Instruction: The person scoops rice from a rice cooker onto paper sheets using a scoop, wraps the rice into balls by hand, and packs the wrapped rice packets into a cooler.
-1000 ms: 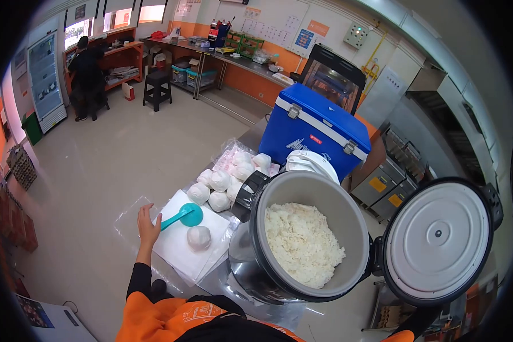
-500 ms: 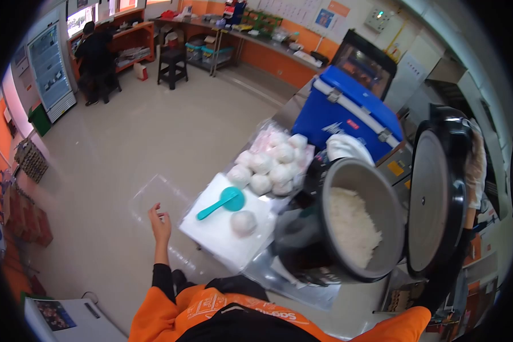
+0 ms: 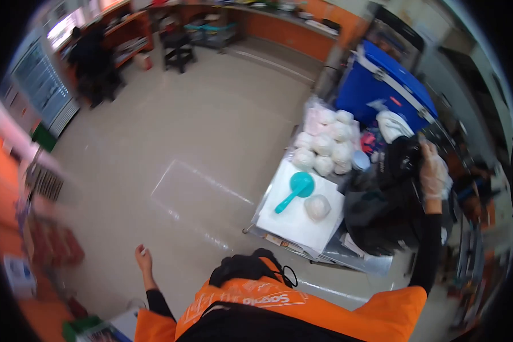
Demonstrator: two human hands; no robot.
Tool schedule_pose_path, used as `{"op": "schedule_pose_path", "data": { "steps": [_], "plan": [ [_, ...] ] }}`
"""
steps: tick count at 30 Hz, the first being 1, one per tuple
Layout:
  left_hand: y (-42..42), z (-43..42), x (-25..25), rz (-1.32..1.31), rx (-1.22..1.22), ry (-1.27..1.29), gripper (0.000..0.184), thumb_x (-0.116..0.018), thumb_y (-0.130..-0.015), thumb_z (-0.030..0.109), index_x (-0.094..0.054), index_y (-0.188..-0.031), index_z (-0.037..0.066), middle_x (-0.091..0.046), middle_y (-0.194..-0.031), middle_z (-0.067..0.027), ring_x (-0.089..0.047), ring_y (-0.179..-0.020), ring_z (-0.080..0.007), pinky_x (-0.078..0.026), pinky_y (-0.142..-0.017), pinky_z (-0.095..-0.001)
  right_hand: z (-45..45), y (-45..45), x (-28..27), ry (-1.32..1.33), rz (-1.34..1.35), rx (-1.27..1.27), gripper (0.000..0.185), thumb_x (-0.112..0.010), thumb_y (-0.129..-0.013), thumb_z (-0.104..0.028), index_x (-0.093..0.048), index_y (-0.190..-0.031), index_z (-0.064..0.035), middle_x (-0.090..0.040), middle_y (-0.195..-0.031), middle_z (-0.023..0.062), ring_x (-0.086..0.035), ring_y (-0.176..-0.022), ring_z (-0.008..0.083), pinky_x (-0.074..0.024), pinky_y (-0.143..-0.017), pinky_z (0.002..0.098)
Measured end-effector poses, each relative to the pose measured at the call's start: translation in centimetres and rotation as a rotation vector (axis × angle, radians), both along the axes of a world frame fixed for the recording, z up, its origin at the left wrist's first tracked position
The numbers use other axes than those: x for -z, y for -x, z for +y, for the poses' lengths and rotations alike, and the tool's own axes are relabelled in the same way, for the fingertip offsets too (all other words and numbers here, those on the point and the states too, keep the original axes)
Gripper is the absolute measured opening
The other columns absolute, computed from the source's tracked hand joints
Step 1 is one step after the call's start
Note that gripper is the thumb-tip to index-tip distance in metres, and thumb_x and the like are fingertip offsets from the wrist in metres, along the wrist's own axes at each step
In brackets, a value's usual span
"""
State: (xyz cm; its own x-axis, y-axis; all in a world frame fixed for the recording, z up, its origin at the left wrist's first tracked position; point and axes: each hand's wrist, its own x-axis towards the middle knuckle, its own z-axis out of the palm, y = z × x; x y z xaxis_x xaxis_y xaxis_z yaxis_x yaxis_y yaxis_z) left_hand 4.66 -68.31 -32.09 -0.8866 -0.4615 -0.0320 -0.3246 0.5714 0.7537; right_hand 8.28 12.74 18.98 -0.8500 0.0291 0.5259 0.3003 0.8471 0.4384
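Note:
My right hand (image 3: 433, 174), in a clear plastic glove, presses on the black lid of the rice cooker (image 3: 376, 219), its fingers bent over the edge. The lid is down, hiding the cooked rice. My left hand (image 3: 144, 258) hangs bare over the floor, apart from everything, fingers loosely curled with nothing visible in them. Beside the cooker, a teal rice paddle (image 3: 290, 199) lies across a round teal piece (image 3: 303, 181) on a white sheet (image 3: 282, 219). One wrapped rice portion (image 3: 317, 208) sits near it. Several more wrapped rice balls (image 3: 323, 144) are piled behind.
A blue cooler box (image 3: 385, 85) stands behind the cooker, with a white cloth (image 3: 394, 125) by it. A person in dark clothes (image 3: 91, 62) sits at the far-left counter near a black stool (image 3: 178, 51). Egg trays (image 3: 45, 181) are at left.
The cooker lid has swung from open to down under my right hand, covering the rice. My left hand has moved lower and away from the table. The view has turned left and downward.

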Motion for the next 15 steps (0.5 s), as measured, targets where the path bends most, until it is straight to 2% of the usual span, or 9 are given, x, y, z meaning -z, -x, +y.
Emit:
{"op": "schedule_pose_path", "data": {
  "steps": [1, 2, 5, 7, 9, 10, 12, 13, 15],
  "plan": [
    [2.8, -0.3, -1.6, -0.001, -0.021, -0.207, 0.036, -0.059, -0.084, 0.006, -0.052, -0.119, 0.001, -0.056, -0.111, -0.0119, -0.055, -0.102, -0.0201, -0.049, -0.084, -0.0316, -0.3, -0.1, 0.2, 0.034, 0.019, 0.047, 0.048, -0.044, -0.082, 0.003, -0.054, -0.124, -0.0163, -0.060, -0.113, 0.0088, -0.064, -0.083, 0.0329, -0.0504, -0.068, 0.0426],
    [6.1, 0.7, -4.2, -0.032, 0.069, -0.261, 0.036, -0.057, -0.085, 0.006, -0.052, -0.121, 0.002, -0.056, -0.112, -0.0107, -0.055, -0.101, -0.0186, -0.048, -0.084, -0.0310, -0.9, -0.3, 0.4, 0.048, 0.058, 0.024, 0.045, -0.044, -0.082, 0.002, -0.055, -0.122, -0.0162, -0.060, -0.112, 0.0085, -0.063, -0.084, 0.0331, -0.0507, -0.068, 0.0425],
    [14.0, 11.1, -19.5, 0.033, 0.375, -0.443, 0.035, -0.052, -0.090, 0.009, -0.050, -0.125, 0.003, -0.056, -0.109, -0.0080, -0.055, -0.096, -0.0162, -0.046, -0.083, -0.0286, -2.6, 0.1, 0.9, 0.106, 0.129, 0.108, 0.036, -0.044, -0.082, 0.001, -0.058, -0.113, -0.0149, -0.061, -0.110, 0.0075, -0.063, -0.090, 0.0321, -0.0505, -0.074, 0.0420],
    [17.3, 17.4, -30.1, 0.205, 0.671, -0.513, 0.030, -0.050, -0.094, 0.015, -0.050, -0.122, 0.002, -0.056, -0.112, -0.0055, -0.056, -0.093, -0.0132, -0.044, -0.076, -0.0283, -3.9, 0.7, 0.8, 0.152, 0.172, 0.121, 0.037, -0.045, -0.081, 0.002, -0.059, -0.111, -0.0139, -0.062, -0.106, 0.0084, -0.062, -0.093, 0.0322, -0.0497, -0.077, 0.0415],
    [21.3, 17.7, -35.5, 0.491, 0.964, -0.595, 0.022, -0.049, -0.095, 0.014, -0.053, -0.114, 0.004, -0.056, -0.112, -0.0049, -0.054, -0.091, -0.0100, -0.043, -0.072, -0.0250, -3.8, 1.1, 0.9, 0.172, 0.211, 0.127, 0.038, -0.045, -0.080, 0.004, -0.059, -0.110, -0.0135, -0.063, -0.104, 0.0090, -0.062, -0.094, 0.0328, -0.0491, -0.079, 0.0419],
    [22.2, 17.2, -38.8, 0.571, 1.082, -1.124, 0.030, -0.053, -0.087, 0.004, -0.053, -0.117, 0.004, -0.054, -0.091, -0.0034, -0.049, -0.072, -0.0089, -0.042, -0.061, -0.0232, -4.0, 1.3, 0.8, 0.184, 0.229, 0.134, 0.038, -0.045, -0.079, 0.004, -0.059, -0.110, -0.0133, -0.063, -0.104, 0.0092, -0.062, -0.094, 0.0332, -0.0490, -0.079, 0.0421],
    [22.8, 18.6, -48.5, 1.081, 1.903, -1.320, 0.022, -0.059, -0.088, 0.015, -0.054, -0.108, 0.007, -0.063, -0.104, -0.0129, -0.062, -0.090, -0.0179, -0.051, -0.069, -0.0311, -4.9, 2.0, 0.8, 0.218, 0.272, 0.144, 0.038, -0.044, -0.078, 0.007, -0.060, -0.107, -0.0105, -0.063, -0.105, 0.0114, -0.061, -0.094, 0.0344, -0.0485, -0.081, 0.0428],
    [23.5, 19.8, -52.0, 1.135, 2.288, -1.272, 0.022, -0.059, -0.088, 0.015, -0.054, -0.108, 0.007, -0.062, -0.106, -0.0130, -0.061, -0.092, -0.0184, -0.050, -0.070, -0.0317, -4.3, 2.1, 1.2, 0.200, 0.310, 0.138, 0.032, -0.044, -0.081, 0.006, -0.061, -0.104, -0.0073, -0.064, -0.104, 0.0127, -0.062, -0.095, 0.0344, -0.0490, -0.082, 0.0407],
    [25.4, 23.1, -57.2, 1.081, 2.747, -1.041, 0.022, -0.059, -0.089, 0.017, -0.055, -0.109, 0.008, -0.061, -0.108, -0.0131, -0.058, -0.096, -0.0194, -0.048, -0.074, -0.0328, -4.5, 2.8, 1.4, 0.247, 0.393, 0.082, 0.027, -0.043, -0.084, 0.007, -0.063, -0.100, -0.0010, -0.065, -0.105, 0.0152, -0.063, -0.099, 0.0315, -0.0491, -0.087, 0.0368]
  ]
}}
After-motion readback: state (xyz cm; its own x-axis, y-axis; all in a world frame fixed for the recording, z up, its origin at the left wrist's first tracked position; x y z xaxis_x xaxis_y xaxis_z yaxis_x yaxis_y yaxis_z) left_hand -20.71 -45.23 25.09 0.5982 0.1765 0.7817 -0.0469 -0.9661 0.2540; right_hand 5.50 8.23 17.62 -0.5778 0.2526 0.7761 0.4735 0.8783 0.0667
